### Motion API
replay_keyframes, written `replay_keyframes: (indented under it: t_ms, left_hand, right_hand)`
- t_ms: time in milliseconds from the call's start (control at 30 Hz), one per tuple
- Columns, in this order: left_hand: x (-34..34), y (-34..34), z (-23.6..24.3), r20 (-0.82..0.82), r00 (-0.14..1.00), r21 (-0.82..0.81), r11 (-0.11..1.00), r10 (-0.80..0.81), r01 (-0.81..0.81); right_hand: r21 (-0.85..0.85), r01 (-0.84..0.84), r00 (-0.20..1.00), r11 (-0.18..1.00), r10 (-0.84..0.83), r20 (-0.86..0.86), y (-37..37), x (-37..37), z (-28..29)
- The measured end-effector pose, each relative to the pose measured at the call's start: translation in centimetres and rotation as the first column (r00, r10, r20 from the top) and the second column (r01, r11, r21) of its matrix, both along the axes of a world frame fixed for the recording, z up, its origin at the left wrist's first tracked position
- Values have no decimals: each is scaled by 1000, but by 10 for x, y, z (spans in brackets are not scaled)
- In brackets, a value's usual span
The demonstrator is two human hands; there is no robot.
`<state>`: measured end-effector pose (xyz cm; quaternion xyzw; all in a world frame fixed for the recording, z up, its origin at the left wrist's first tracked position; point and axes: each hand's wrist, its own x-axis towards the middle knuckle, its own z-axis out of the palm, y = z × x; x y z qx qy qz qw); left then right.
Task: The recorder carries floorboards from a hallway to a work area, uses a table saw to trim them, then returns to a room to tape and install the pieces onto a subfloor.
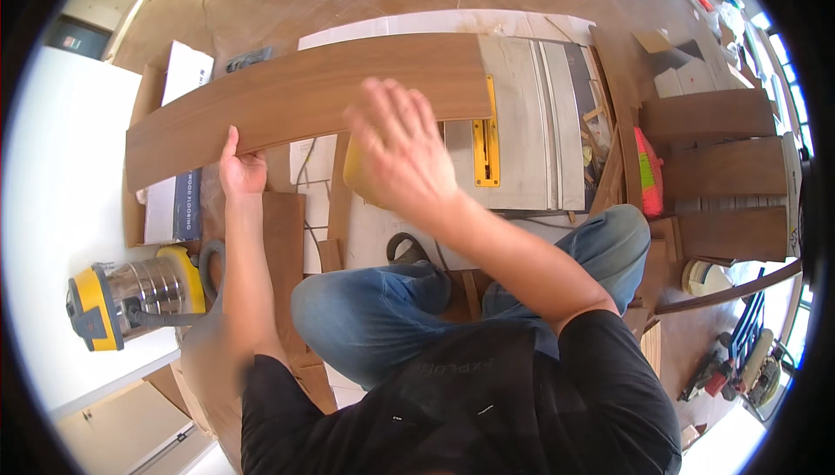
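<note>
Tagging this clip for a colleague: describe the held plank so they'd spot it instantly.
Find the grey saw table with its yellow slotted insert. A long brown plank overlaps its left side. Unlike nearby boards, the left hand holds its edge.

White lettering (187,201) runs along a blue-and-white box (160,218), and faint letters (457,365) mark the black shirt (417,427).

Brn wood-grain plank (304,97); ylw saw insert (495,155); gry tabletop (522,131).
</note>
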<state>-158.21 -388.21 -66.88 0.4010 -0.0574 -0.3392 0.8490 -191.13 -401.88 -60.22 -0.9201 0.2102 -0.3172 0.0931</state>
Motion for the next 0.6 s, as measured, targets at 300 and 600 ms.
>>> replay_keyframes:
  t_ms: [300, 600]
  left_hand:
    - [82, -102, -93, -67, 998, 99, 995, -7, 14]
    - [80, -139, -170, -199, 975, 221, 965, -96, 140]
  right_hand:
    - [-10, 466, 847, 885, -450, -283, -114, 54, -135]
    - [-14, 551, 753, 834, -505, -422, -134, 51, -189]
